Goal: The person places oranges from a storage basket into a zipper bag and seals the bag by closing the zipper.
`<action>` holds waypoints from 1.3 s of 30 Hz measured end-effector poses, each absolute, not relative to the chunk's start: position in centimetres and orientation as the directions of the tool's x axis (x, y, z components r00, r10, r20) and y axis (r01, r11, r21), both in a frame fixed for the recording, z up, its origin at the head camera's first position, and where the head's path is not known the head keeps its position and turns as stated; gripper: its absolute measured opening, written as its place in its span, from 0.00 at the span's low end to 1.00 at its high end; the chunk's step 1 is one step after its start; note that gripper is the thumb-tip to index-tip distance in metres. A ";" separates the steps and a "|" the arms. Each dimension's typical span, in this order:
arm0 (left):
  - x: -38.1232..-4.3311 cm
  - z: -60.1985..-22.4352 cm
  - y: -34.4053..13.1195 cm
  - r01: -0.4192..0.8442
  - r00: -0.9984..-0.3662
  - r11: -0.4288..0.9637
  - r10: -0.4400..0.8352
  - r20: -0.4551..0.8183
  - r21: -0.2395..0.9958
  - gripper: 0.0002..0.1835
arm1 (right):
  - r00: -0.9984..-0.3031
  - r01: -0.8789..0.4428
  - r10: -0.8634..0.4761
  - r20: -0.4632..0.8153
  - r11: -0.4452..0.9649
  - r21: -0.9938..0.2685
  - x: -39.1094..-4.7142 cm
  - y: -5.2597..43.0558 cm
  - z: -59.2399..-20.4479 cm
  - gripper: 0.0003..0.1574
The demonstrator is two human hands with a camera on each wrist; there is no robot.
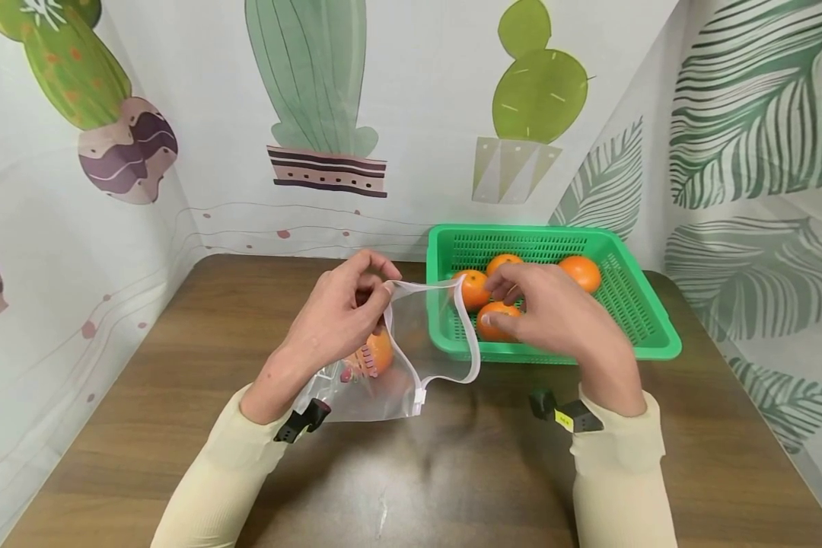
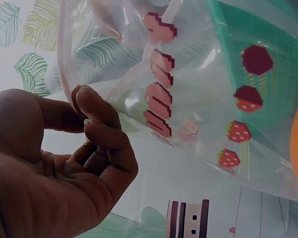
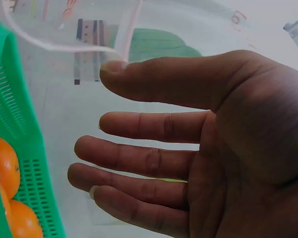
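A clear zip bag (image 1: 397, 388) with a white slider and pink printing stands with its mouth spread wide. My left hand (image 1: 345, 304) pinches the bag's rim between thumb and index finger, as the left wrist view also shows. Inside the bag lies an orange (image 1: 378, 352), partly covered by the print and the hand. My right hand (image 1: 548, 304) is over the front of the green basket (image 1: 657, 335), fingers apart and holding nothing. Right below its fingertips are oranges, among them a front orange (image 1: 496, 326) and a left orange (image 1: 473, 289).
Another orange (image 1: 580, 274) sits toward the basket's back right, and one more (image 1: 504, 265) at its back. The brown wooden table (image 1: 383, 487) meets a cloth backdrop (image 1: 411, 114) printed with cacti and leaves. The basket stands close to that backdrop.
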State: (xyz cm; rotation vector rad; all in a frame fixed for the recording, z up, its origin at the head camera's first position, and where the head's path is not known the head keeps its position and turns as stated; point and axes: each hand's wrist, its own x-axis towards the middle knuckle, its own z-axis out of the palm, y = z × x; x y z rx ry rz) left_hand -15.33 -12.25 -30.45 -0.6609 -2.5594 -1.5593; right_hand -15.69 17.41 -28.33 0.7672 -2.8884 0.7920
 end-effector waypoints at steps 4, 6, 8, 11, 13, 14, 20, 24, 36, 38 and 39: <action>-15.3 -30.4 -12.3 0.390 -0.907 0.395 0.320 0.273 0.832 0.07 | -0.885 -0.456 -0.443 0.140 0.768 -0.451 -16.5 17.7 -28.8 0.13; -15.4 -30.4 -12.3 0.389 -0.908 0.397 0.319 0.272 0.832 0.07 | -0.890 -0.444 -0.438 0.123 0.776 -0.447 -16.8 17.8 -29.0 0.15; -15.4 -30.4 -12.3 0.391 -0.907 0.399 0.319 0.274 0.829 0.07 | -0.895 -0.432 -0.432 0.108 0.783 -0.448 -17.1 18.0 -29.2 0.16; -15.4 -30.4 -12.3 0.393 -0.907 0.401 0.318 0.276 0.828 0.08 | -0.904 -0.412 -0.419 0.090 0.792 -0.451 -17.5 18.2 -29.5 0.17; -15.4 -30.4 -12.3 0.394 -0.907 0.402 0.317 0.278 0.826 0.08 | -0.908 -0.403 -0.411 0.083 0.797 -0.450 -17.7 18.3 -29.7 0.18; -15.4 -30.4 -12.3 0.394 -0.907 0.401 0.317 0.278 0.827 0.08 | -0.909 -0.399 -0.408 0.080 0.800 -0.448 -17.8 18.4 -29.8 0.18; -15.4 -30.4 -12.3 0.395 -0.905 0.396 0.322 0.278 0.829 0.08 | -0.921 -0.364 -0.388 0.042 0.817 -0.448 -18.6 18.6 -30.5 0.20; -15.4 -30.4 -12.3 0.393 -0.905 0.394 0.324 0.275 0.831 0.08 | -0.927 -0.342 -0.375 0.013 0.828 -0.444 -19.1 18.7 -31.0 0.23; -15.4 -30.4 -12.4 0.400 -0.901 0.387 0.333 0.279 0.831 0.07 | -0.931 -0.286 -0.353 -0.097 0.868 -0.406 -20.1 18.7 -32.5 0.27; -15.4 -30.4 -12.5 0.402 -0.900 0.387 0.335 0.280 0.830 0.07 | -0.933 -0.279 -0.345 -0.102 0.873 -0.400 -20.3 18.7 -32.7 0.26; -15.4 -30.4 -12.5 0.403 -0.900 0.388 0.335 0.280 0.829 0.07 | -0.934 -0.278 -0.343 -0.103 0.875 -0.397 -20.3 18.7 -32.8 0.26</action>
